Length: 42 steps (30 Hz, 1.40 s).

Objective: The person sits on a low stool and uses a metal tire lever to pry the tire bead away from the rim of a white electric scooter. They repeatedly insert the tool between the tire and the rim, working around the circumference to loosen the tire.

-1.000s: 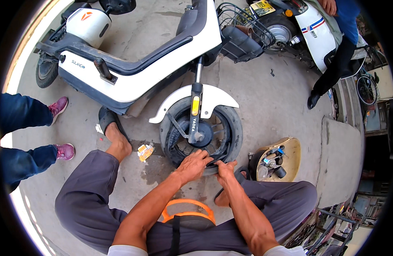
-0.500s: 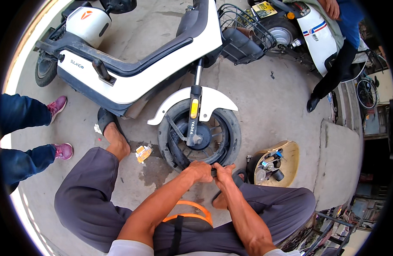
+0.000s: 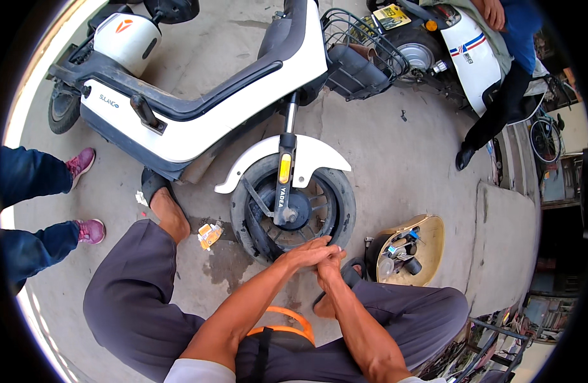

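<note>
Just below the centre of the frame, our left hand (image 3: 309, 253) overlaps our right hand (image 3: 330, 263) at the lower edge of the front wheel (image 3: 300, 209); both look closed in, yet we cannot tell what, if anything, they grip. The wheel sits mid-frame beneath the white fender (image 3: 244, 162) of the scooter (image 3: 198, 131). Right of our hands we see a beige-lined tub (image 3: 436, 249) holding small items.

**Left hand (image 3: 305, 254) laid over right hand (image 3: 330, 263)**

Both bare arms reach forward, the left forearm (image 3: 248, 300) and right forearm (image 3: 356, 307) converging. The hands touch, left fingers (image 3: 318, 245) stretched across the right; whether either grips anything is hidden.
</note>
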{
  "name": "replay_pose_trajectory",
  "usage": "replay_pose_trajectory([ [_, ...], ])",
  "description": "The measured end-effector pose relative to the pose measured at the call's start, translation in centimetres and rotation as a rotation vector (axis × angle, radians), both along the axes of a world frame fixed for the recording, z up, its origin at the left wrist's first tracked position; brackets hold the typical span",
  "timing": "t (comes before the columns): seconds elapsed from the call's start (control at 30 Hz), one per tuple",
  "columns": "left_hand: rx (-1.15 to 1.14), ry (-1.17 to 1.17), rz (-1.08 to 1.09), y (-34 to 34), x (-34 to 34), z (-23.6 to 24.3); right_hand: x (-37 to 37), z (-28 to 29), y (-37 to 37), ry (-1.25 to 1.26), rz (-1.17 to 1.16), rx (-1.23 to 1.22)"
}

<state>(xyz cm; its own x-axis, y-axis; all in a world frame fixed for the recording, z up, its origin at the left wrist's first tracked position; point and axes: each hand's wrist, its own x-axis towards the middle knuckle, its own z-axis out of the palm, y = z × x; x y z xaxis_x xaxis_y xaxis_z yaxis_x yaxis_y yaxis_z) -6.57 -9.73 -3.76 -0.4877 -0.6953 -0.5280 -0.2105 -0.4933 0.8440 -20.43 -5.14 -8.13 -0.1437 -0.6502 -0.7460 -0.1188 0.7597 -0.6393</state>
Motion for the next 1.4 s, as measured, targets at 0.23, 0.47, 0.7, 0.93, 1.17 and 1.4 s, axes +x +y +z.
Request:
replay_pose_trajectory([
  [0.23,-0.519,-0.435,0.218,1.9,3.4,3.6,2.6,4.2,0.8,-0.077,-0.106,0.086],
  [0.47,-0.854,-1.072,-0.411,4.8,11.3,6.0,2.1,4.8,-4.0,0.095,-0.077,0.122],
  [0.7,-1.056,-0.887,-0.326,6.1,10.0,3.5,-0.8,6.4,-8.2,0.252,0.041,-0.318],
  [0.93,-0.722,-0.694,-0.38,4.4,8.2,8.7,-0.6,0.6,-1.2,0.465,0.086,-0.277],
  [1.17,-0.683,-1.274,-0.316,7.7,9.5,2.7,2.9,6.8,-6.0,0.62,0.269,-0.265],
  [1.4,-0.74,-0.698,0.024,3.0,5.7,8.1,1.7,6.2,-8.1,0.727,0.386,-0.212],
])
